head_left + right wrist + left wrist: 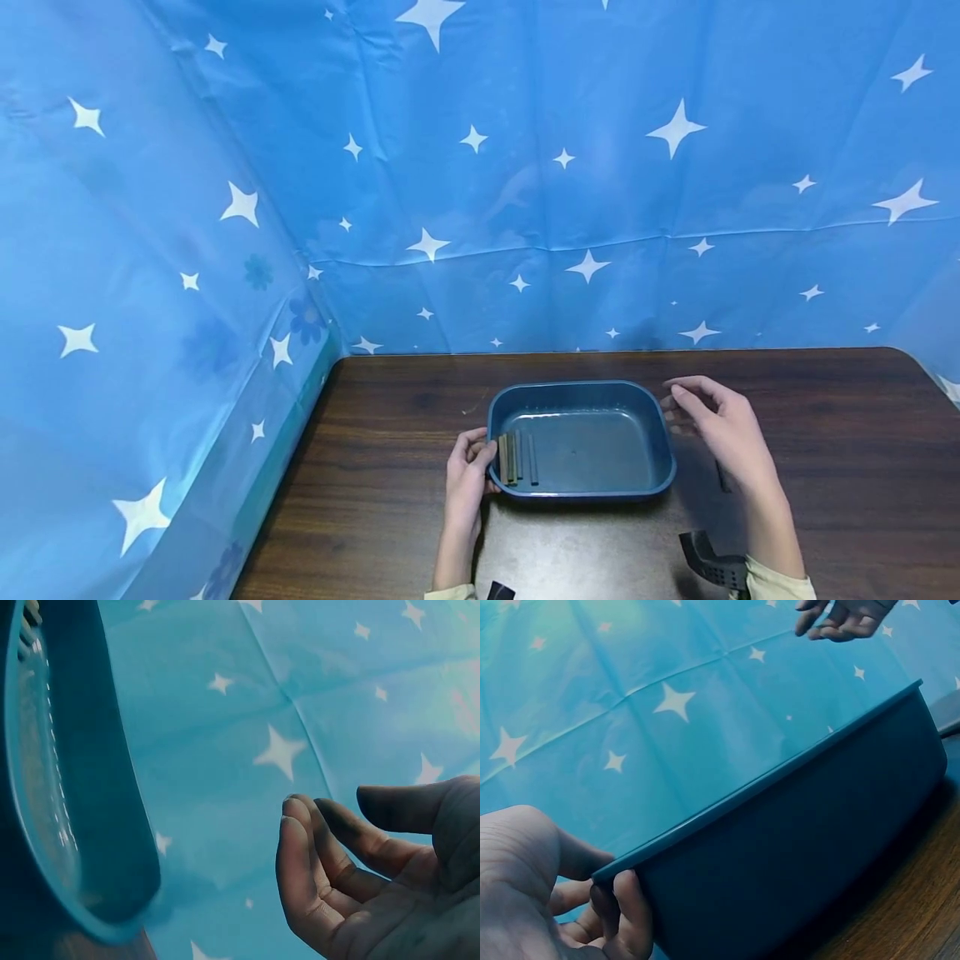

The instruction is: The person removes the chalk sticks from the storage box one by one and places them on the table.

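Note:
A blue rectangular plastic basin [592, 483] with rounded corners rests on the wooden table. Several thin sticks [507, 460], some brownish and some bluish, lie side by side at its left end. My left hand [468, 471] grips the left rim, with the thumb at the top edge and fingertips against the outer wall, as the left wrist view shows. Off the right end of the basin, my right hand [723, 429] hovers apart from the rim. Its fingers [296, 855] are loosely bent, and nothing lies between them and the thumb.
A small dark slender piece [722, 477] shows on the table [847, 483] beside the right hand. Behind the table's back edge hangs a blue sheet [600, 192] with white stars, which also covers the left side. Black straps [712, 565] sit by the right wrist.

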`<action>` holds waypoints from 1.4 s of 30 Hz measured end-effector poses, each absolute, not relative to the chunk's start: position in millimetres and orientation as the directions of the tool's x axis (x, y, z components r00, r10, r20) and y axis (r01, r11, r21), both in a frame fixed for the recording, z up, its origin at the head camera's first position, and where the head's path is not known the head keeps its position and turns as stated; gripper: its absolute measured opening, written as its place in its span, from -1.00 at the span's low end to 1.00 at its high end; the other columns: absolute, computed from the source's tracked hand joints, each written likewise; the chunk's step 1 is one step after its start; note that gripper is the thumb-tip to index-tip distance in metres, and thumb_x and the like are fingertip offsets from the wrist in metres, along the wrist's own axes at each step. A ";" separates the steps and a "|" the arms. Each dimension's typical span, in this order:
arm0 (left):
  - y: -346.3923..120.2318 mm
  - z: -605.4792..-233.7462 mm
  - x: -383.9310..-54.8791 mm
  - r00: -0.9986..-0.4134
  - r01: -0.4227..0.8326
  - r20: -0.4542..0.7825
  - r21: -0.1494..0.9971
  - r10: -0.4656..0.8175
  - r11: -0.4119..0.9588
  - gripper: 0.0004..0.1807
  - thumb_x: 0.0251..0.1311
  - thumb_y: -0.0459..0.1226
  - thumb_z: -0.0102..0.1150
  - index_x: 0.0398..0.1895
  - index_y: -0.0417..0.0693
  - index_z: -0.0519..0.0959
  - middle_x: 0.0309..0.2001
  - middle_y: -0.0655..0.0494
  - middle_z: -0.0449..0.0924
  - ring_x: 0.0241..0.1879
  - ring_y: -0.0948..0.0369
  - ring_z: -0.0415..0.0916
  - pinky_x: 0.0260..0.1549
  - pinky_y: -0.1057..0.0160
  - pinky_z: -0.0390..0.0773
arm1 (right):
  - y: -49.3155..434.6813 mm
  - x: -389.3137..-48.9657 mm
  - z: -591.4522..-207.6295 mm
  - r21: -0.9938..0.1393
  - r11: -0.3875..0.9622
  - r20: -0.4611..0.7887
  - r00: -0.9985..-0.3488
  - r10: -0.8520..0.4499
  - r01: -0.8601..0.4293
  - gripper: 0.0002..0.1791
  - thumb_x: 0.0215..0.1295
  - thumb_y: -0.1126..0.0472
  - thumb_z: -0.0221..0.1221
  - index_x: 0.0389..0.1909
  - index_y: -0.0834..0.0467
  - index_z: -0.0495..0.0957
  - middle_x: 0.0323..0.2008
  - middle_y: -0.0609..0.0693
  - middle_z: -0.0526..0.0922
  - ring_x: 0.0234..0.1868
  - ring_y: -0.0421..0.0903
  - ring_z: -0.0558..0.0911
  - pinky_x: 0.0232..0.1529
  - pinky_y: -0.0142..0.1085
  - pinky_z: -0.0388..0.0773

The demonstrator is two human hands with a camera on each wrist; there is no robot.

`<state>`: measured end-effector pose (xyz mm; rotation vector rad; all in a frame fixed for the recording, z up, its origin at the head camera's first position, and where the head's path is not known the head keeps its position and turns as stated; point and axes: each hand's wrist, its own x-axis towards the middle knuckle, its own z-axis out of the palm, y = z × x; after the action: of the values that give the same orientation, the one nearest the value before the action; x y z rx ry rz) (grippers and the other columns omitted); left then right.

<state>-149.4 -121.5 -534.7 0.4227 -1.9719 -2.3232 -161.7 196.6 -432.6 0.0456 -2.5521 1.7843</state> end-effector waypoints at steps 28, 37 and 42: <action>-122.2 -534.7 -148.9 -0.960 -0.131 -0.172 0.973 -0.223 -0.188 -0.60 0.42 -0.34 0.13 0.24 -0.34 0.43 -0.20 0.00 0.52 -0.58 0.28 0.39 -0.72 0.42 0.46 | 92.1 -164.4 -462.0 -0.953 0.297 -0.019 -0.967 -0.255 -0.059 -0.73 0.55 0.25 0.11 0.06 0.36 0.61 -0.19 0.18 0.71 -0.20 0.16 0.73 -0.23 -0.09 0.74; -122.3 -534.6 -149.4 -0.958 -0.138 -0.180 0.971 -0.221 -0.193 -0.61 0.43 -0.34 0.13 0.24 -0.33 0.43 -0.19 -0.02 0.51 -0.54 0.25 0.40 -0.71 0.41 0.46 | 68.1 -173.0 -481.5 -0.929 0.370 -0.103 -0.959 -0.265 -0.002 -0.72 0.49 0.29 0.17 0.06 0.39 0.60 -0.27 0.21 0.71 -0.37 0.07 0.73 -0.40 -0.08 0.72; -123.2 -535.7 -149.5 -0.960 -0.139 -0.181 0.970 -0.213 -0.198 -0.60 0.43 -0.33 0.12 0.25 -0.34 0.42 -0.18 0.01 0.51 -0.55 0.26 0.40 -0.70 0.40 0.47 | 57.7 -179.9 -493.3 -0.889 0.457 -0.098 -0.965 -0.242 -0.024 -0.74 0.46 0.29 0.20 0.04 0.38 0.62 -0.33 0.13 0.70 -0.48 0.02 0.69 -0.46 -0.17 0.65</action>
<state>-149.5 -123.2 -535.7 0.4299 -1.9584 -2.3554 -179.9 57.7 -493.3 0.2642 -2.8564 1.7365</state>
